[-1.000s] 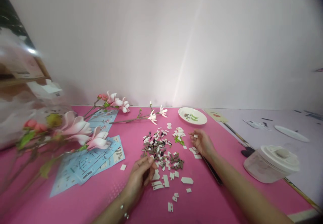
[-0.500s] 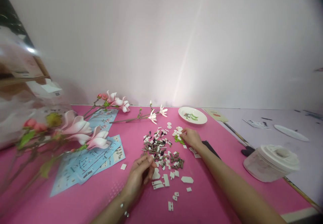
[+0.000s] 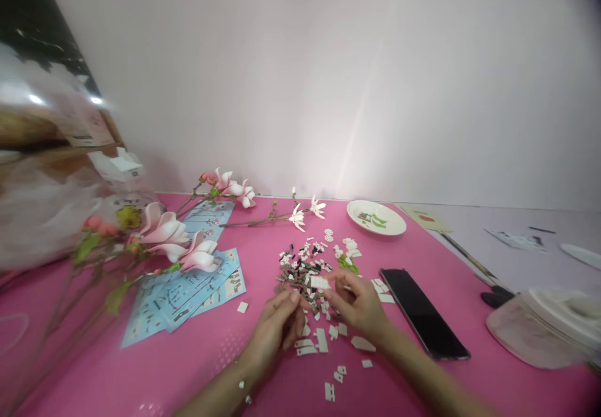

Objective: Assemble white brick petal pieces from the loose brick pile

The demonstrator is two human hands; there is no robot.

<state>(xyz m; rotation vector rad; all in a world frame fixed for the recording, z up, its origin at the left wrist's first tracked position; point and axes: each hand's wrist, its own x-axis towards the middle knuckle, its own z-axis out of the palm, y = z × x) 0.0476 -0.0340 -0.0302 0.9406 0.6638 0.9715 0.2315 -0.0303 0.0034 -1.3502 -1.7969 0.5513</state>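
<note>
My right hand (image 3: 361, 307) pinches a white building-block piece (image 3: 319, 283) between thumb and fingers, above the pile of small brown, black and white blocks (image 3: 300, 267). Close by on the left, my left hand (image 3: 277, 324) has thumb and fingertips pressed together at the pile's near edge; whatever it may hold is too small to make out. Loose white plates (image 3: 322, 340) lie on the pink table just in front of the hands. Beyond my right hand sit green pieces (image 3: 348, 264) and a cluster of white pieces (image 3: 350, 246).
Blue instruction sheets (image 3: 188, 298) lie at left, partly under pink magnolia stems (image 3: 164, 235). A white block-flower branch (image 3: 263, 221) rests at the back. A plate (image 3: 399, 224) with green pieces, a black phone (image 3: 422, 314) and a white lidded container (image 3: 530, 335) stand to the right.
My right hand has come back from the white cluster to beside my left hand, now with a white piece in its fingers. The view has shifted, uncovering the phone.
</note>
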